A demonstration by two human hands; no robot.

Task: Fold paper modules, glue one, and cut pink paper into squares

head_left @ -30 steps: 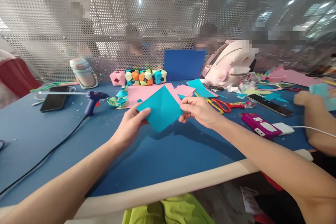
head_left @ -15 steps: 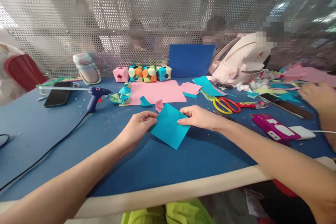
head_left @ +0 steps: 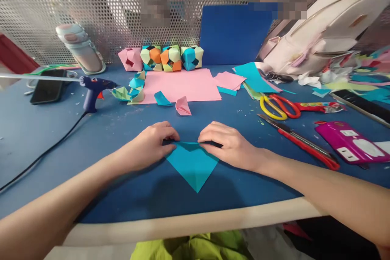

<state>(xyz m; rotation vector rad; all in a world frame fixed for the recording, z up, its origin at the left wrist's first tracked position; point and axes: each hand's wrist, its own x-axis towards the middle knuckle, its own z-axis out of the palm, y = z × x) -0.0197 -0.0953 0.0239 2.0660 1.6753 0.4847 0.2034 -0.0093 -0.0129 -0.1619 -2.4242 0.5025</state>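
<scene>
A blue paper square (head_left: 195, 166) lies low over the table in front of me, one corner pointing at me and its far part folded over along a straight upper edge. My left hand (head_left: 157, 142) pinches that edge at its left end. At the right, my right hand (head_left: 230, 144) pinches the same edge between thumb and fingers. Beyond my hands lie a small folded pink paper piece (head_left: 183, 106) and a small folded blue piece (head_left: 162, 98). A joined blue and green folded piece (head_left: 134, 88) sits farther left.
Several folded paper balls (head_left: 172, 58) stand in a row behind pink paper sheets (head_left: 183, 85). On the left are a glue gun (head_left: 93, 89) with its cord, a phone (head_left: 48, 87) and a bottle (head_left: 81, 48). Scissors (head_left: 274, 107), a red-handled cutter (head_left: 304, 144) and a purple case (head_left: 350, 142) lie right.
The blue square was held up, tilted and unfolded; now it is down near the table with its far part folded over. Both hands have moved to the fold's edge. The view has tipped downward.
</scene>
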